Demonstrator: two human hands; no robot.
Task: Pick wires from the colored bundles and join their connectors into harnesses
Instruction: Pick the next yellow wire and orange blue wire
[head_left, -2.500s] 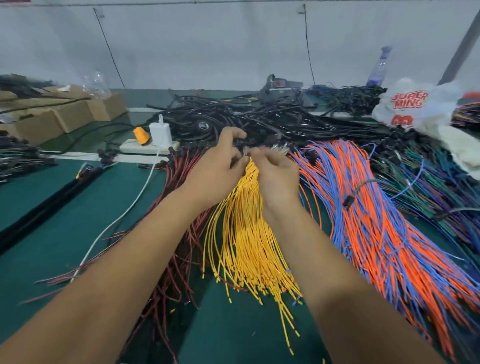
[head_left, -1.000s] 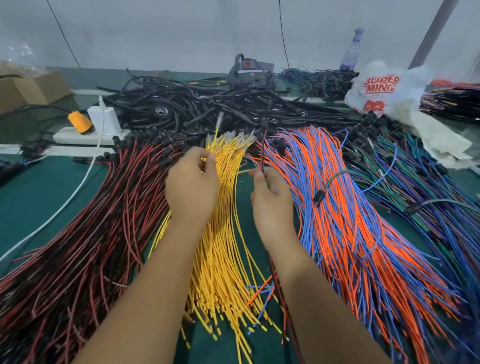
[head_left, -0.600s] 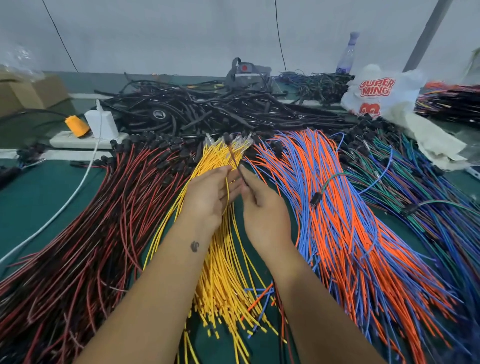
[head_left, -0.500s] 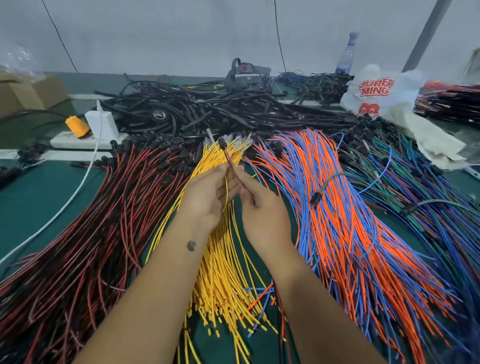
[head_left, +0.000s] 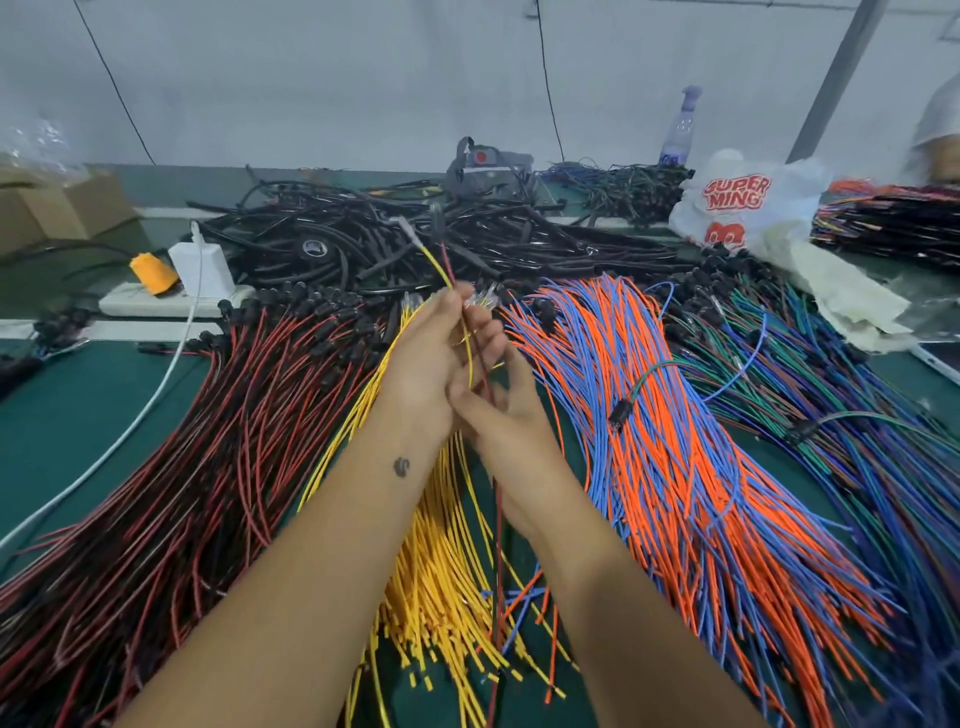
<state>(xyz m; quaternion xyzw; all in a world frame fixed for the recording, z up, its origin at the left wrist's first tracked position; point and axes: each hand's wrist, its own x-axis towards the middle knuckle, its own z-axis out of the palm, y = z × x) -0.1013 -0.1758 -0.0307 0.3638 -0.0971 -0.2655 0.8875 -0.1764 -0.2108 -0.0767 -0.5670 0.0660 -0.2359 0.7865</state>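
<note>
A: We see the left hand raised over the yellow bundle, fingers curled, pinching a yellow wire and a dark red wire side by side near the fingertips.

B: Agreed. Both wire tips stick up beyond the left fingertips, over the black cable heap. We can't make out the connectors, too blurred.

A: Right hand sits just below and touching the left one, fingers partly curled with the red wire running through them. The red wire hangs down between the forearms.

B: How firmly the right hand grips it, we can't tell, though the fingers do wrap round it.

A: Left of the left hand we log the red-and-black bundle. Right of the right hand, the orange-and-blue bundle, then the green-and-blue bundle further out.

B: All lying on the green table. Beyond the hands, a white plastic bag far right, a power strip far left.
</note>
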